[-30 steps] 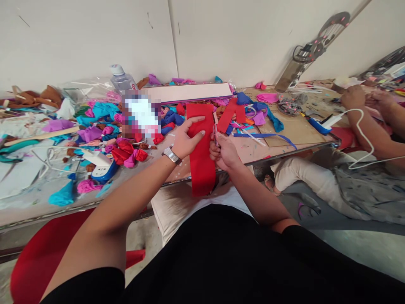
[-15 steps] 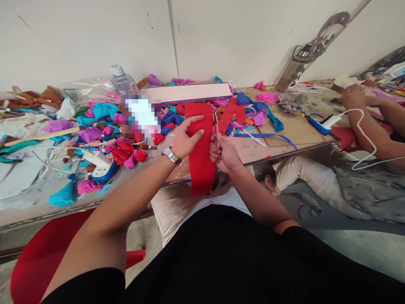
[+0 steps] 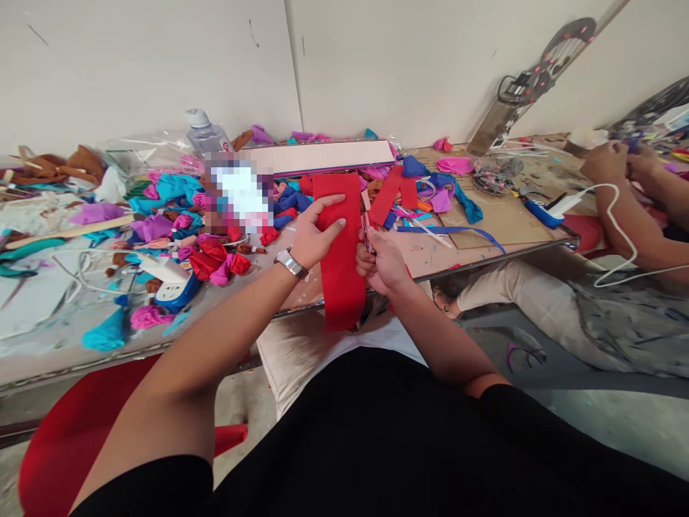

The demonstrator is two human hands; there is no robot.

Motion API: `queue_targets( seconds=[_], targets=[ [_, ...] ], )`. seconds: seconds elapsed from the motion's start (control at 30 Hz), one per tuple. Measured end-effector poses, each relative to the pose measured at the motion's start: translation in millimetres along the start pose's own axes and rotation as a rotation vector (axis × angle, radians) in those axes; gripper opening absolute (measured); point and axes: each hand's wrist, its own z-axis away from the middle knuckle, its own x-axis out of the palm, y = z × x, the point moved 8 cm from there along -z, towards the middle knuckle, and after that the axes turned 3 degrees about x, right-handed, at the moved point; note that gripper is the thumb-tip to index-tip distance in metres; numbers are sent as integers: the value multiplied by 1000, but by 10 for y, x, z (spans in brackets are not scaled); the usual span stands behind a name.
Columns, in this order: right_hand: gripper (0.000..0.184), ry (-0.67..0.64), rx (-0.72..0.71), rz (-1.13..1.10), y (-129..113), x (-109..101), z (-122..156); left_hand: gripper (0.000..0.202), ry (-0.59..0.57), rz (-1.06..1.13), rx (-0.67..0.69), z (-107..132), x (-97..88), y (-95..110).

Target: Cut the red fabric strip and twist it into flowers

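Note:
A broad red fabric strip [image 3: 343, 262] lies across the table's front edge, its lower end hanging over my lap. My left hand [image 3: 317, 233] rests on the strip from the left, thumb and index finger spread apart over the cloth. The other left fingers are partly hidden. My right hand [image 3: 381, 260] is closed around scissors [image 3: 366, 224] at the strip's right edge. The blades point away from me along that edge. Beyond them lie smaller red fabric pieces [image 3: 394, 195].
Bunched coloured fabric [image 3: 180, 194] covers the table's left, with a water bottle [image 3: 209, 136] behind. A blue-and-white power socket [image 3: 175, 287] sits front left, another [image 3: 546, 212] at right. A blue ribbon [image 3: 463, 231] lies near the edge. Another person's hands [image 3: 608, 161] work at far right.
My hands, the strip and the scissors stay in nearly the same place; the blades look slightly shifted. At far right, the other person's hands have moved and both now show.

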Motion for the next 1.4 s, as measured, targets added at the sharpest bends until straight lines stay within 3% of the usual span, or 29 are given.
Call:
queue_targets(
  seconds=[0.47,1.0,1.2,1.4],
  targets=[
    [38,-39,-9,-26,-23,8,7,49,8,-34,16,2,-3,3],
    [27,-33,4,-22,-5,3,25,50,15,-34,2,-8,-8,-36],
    [37,-34,21,-8,-26,-3,9,49,29,32,-7,-12,-23,-11],
    [31,-43,44,-14,-39,11,-6,49,55,85,-33,-20,-47,-3]
  ],
)
